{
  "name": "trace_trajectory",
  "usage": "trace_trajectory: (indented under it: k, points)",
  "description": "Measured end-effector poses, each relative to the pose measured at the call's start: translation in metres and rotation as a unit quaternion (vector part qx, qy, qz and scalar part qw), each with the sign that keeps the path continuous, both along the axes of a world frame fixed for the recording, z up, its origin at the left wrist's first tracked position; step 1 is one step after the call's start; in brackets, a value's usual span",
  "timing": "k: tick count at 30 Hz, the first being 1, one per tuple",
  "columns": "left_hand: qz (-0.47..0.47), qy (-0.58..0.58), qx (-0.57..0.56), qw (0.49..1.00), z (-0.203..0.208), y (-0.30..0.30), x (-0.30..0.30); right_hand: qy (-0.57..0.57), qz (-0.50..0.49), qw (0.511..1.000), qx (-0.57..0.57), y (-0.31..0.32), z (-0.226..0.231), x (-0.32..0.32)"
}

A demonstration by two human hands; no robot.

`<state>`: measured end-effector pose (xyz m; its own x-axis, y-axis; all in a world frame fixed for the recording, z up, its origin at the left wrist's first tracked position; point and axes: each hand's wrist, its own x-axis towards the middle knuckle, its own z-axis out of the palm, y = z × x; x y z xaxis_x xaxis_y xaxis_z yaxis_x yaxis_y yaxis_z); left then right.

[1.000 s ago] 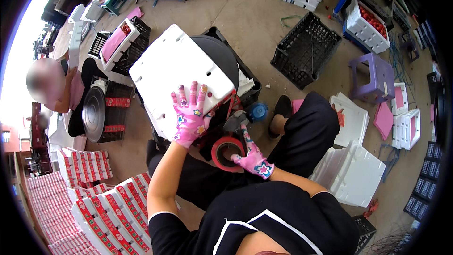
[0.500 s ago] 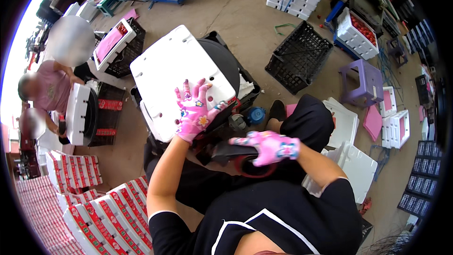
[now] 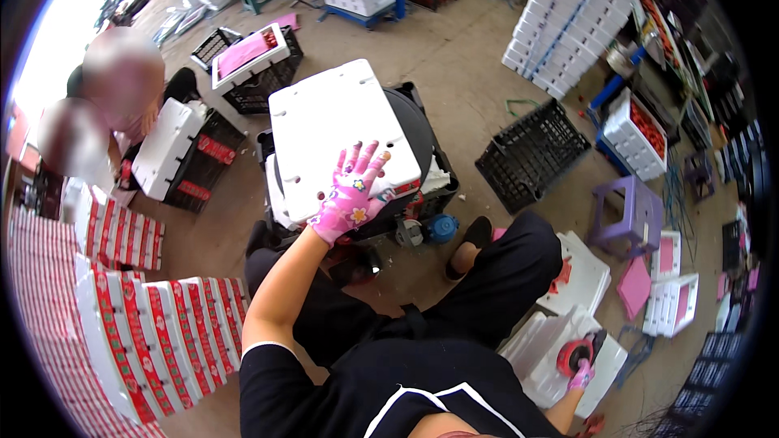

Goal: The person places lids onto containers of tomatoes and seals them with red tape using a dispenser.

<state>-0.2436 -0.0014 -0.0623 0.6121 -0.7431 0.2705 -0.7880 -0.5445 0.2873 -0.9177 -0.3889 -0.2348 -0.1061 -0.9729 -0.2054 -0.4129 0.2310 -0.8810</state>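
My left hand (image 3: 355,193), in a pink flowered glove, lies on the near right part of a white foam box (image 3: 337,118) with its fingers spread. The box rests over a black round platform (image 3: 411,126), whose rim shows on its right. At the lower right, my right hand (image 3: 581,376) grips a tape dispenser (image 3: 574,357) with a red roll and a dark end. It is over white foam lids or boxes (image 3: 542,361) beside my right leg; whether the dispenser touches them I cannot tell.
A black crate (image 3: 531,154) stands on the floor to the right, near a purple stool (image 3: 630,215). Stacked white boxes with red tape (image 3: 174,332) fill the lower left. Another person works at a white box (image 3: 168,146) on the left. A tall white stack (image 3: 572,20) rises behind.
My right hand has carried the tape dispenser from in front of my lap to the lower right. My left hand stays on the box. The view has shifted.
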Motion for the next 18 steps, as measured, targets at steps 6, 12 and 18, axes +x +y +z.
trace_trajectory:
  k: [6, 12, 18]
  points:
    - [0.226, -0.106, 0.125, 0.96, -0.014, 0.08, 0.009, 0.663, 0.161, 0.731, 0.014, -0.01, 0.111, 0.105]
    - [0.147, 0.041, 0.108, 0.982, -0.035, 0.1, 0.045, 0.109, 0.459, 0.793, -0.385, 0.067, 0.229, 0.41]
    - [0.307, 0.427, -0.402, 0.75, -0.063, 0.124, 0.058, 0.012, 0.688, 0.726, 0.01, 0.156, 0.168, 0.647]
